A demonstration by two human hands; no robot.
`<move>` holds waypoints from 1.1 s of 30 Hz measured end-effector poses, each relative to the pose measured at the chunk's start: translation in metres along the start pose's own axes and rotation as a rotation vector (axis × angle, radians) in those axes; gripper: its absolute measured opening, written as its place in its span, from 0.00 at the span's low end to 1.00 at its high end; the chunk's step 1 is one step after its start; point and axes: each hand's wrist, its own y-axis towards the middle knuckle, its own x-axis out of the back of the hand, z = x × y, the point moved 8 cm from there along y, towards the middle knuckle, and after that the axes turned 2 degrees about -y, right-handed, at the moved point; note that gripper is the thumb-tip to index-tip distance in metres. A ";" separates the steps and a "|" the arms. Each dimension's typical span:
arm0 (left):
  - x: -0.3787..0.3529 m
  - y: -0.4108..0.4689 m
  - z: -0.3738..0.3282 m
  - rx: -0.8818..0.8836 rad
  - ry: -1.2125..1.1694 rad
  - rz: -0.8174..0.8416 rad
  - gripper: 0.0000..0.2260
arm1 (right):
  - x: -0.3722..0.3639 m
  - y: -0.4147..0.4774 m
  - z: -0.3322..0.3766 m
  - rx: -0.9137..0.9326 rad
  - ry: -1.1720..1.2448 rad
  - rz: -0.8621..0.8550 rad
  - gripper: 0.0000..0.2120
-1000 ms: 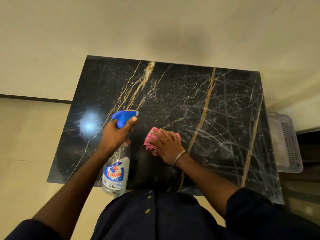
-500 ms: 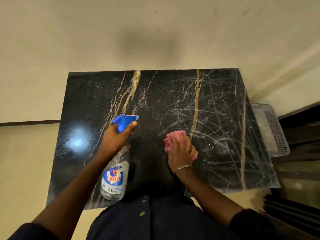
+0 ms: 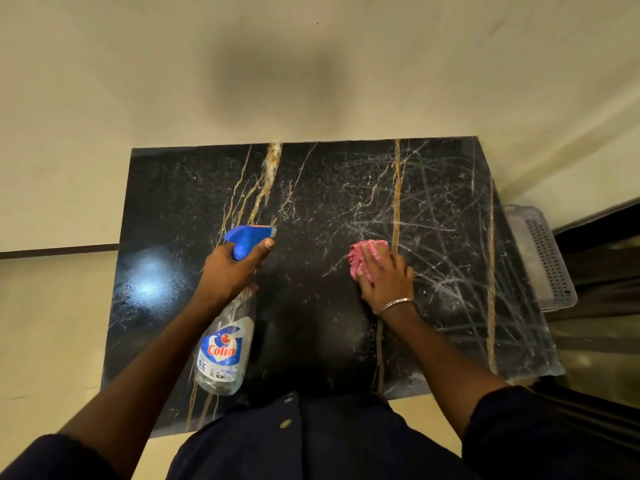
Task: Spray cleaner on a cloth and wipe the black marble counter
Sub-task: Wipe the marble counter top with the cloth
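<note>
Left hand [image 3: 230, 271] grips spray bottle [image 3: 225, 351] above counter [image 3: 173, 209], near front edge; right hand [image 3: 384, 275], fingers flat, presses pink cloth [image 3: 360, 254] mid-counter.

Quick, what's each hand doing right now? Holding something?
Left hand: grips the spray bottle by its neck.
Right hand: fingers laid flat on the pink cloth, pressing it on the black counter.

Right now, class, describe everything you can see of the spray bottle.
The spray bottle is clear plastic with a blue trigger head and a blue-and-red Colin label. The left hand grips its neck, one fingertip under the nozzle. It is tilted, head away from the person, nozzle pointing right, over the black marble counter.
</note>
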 end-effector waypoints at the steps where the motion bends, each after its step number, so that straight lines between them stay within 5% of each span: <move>1: 0.000 0.001 0.001 0.006 -0.003 0.005 0.21 | 0.001 0.003 -0.006 -0.056 0.004 0.003 0.30; 6: -0.002 0.007 0.002 0.016 -0.004 0.011 0.22 | 0.005 0.006 0.033 -0.277 0.070 0.015 0.30; 12: -0.008 0.011 0.003 0.023 0.012 0.022 0.29 | 0.001 0.009 0.132 0.175 -0.035 0.116 0.29; 17: -0.008 0.014 -0.001 0.021 -0.001 0.029 0.30 | 0.009 0.013 0.103 0.413 -0.156 0.034 0.28; 22: 0.000 0.018 -0.002 0.002 -0.044 0.032 0.30 | 0.018 0.039 -0.009 -0.058 -0.106 0.008 0.30; 27: 0.003 0.021 0.000 0.024 -0.031 0.014 0.29 | 0.023 0.052 0.021 -0.397 0.025 0.012 0.31; 33: 0.005 0.022 0.000 0.054 -0.043 -0.011 0.33 | 0.016 0.072 0.151 0.044 -0.002 0.080 0.30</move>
